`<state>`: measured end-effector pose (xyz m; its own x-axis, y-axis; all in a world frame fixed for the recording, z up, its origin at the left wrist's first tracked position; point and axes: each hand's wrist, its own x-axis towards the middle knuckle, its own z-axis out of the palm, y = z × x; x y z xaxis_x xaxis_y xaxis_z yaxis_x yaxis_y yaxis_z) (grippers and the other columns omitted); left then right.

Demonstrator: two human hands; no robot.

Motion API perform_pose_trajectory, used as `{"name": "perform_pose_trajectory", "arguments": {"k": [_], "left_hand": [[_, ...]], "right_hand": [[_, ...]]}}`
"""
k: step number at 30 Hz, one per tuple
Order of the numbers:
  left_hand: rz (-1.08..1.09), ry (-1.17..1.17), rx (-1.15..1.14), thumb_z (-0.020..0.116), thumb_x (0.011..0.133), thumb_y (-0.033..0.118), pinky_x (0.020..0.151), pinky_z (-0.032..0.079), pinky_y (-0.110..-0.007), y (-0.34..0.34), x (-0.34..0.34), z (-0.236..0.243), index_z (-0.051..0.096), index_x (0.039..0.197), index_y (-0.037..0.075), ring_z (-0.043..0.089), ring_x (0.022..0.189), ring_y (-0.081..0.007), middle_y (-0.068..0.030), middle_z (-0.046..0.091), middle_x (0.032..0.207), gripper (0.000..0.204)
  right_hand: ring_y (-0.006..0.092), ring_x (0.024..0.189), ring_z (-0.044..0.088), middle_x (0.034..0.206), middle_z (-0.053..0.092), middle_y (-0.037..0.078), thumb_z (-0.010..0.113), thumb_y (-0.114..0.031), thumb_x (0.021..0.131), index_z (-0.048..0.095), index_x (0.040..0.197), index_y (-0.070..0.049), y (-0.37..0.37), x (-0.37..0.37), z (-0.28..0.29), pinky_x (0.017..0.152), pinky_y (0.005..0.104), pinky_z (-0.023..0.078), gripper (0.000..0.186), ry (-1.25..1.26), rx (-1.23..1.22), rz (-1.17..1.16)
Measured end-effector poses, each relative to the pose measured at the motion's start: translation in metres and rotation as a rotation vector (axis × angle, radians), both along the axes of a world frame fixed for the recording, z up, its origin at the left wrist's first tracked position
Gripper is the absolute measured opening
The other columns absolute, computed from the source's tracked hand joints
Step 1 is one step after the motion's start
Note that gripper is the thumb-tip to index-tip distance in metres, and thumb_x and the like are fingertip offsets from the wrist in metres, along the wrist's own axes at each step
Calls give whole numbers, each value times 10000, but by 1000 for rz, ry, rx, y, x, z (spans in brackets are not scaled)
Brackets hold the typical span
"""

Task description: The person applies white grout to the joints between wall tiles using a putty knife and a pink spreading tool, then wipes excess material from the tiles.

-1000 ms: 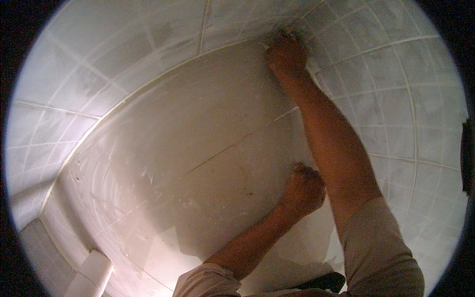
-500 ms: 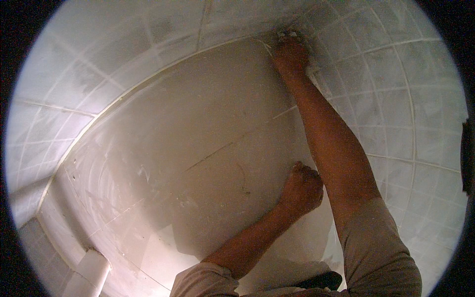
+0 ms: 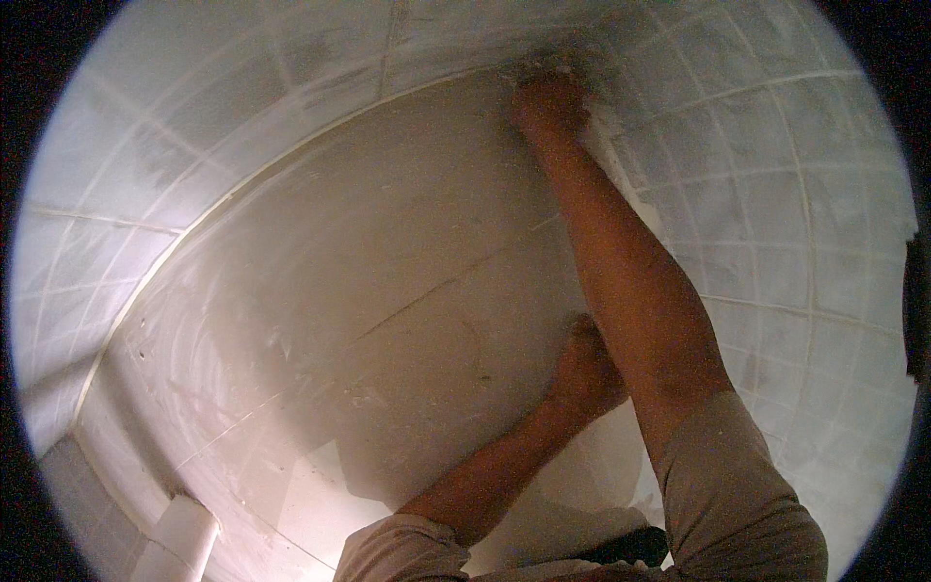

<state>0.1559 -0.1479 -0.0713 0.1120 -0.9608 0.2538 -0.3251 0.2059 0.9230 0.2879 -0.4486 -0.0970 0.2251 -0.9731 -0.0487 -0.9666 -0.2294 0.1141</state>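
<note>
My right hand [image 3: 551, 102] reaches to the far corner, where the pale flat floor [image 3: 388, 233] meets two tiled walls. It is closed, and its fingertips are lost in shadow and blur; what it grips, if anything, I cannot make out. My left hand [image 3: 590, 367] is closed low over the floor, nearer to me, partly behind my right forearm. Whatever may be inside its curled fingers is hidden. A whitish, crumbly strip [image 3: 621, 160] runs along the floor's right edge beside my right wrist.
Tiled walls rise at the far left [image 3: 233, 107] and on the right [image 3: 766, 223]. A white cylindrical pipe [image 3: 179, 538] stands at the lower left. Pale smears and a thin straight joint line [image 3: 417, 299] mark the floor. Something dark [image 3: 635, 548] shows at the bottom edge.
My right hand and forearm have shifted slightly left along the far corner. My left hand stays nearly in place, and the right forearm now covers more of it.
</note>
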Motion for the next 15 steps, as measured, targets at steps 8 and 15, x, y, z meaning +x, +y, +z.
{"name": "perform_pose_trajectory", "arguments": {"k": [8, 15], "left_hand": [[-343, -300, 173, 596, 859, 194, 887, 417, -487, 0, 25, 14, 691, 1006, 45, 640, 806, -364, -182, 691, 892, 229], [-181, -248, 99, 605, 886, 271, 927, 418, -512, 1, 10, 6, 668, 1123, 61, 636, 1009, -373, -183, 689, 1103, 323]], "right_hand": [[394, 1169, 585, 1255, 625, 198, 534, -248, 937, 668, 1205, -46, -24, -23, -22, 990, 544, 464, 361, -47, -130, 46], [387, 1117, 606, 1200, 640, 204, 569, -206, 898, 689, 1147, -37, -10, -8, -22, 959, 535, 478, 324, -27, -135, 95]]}}
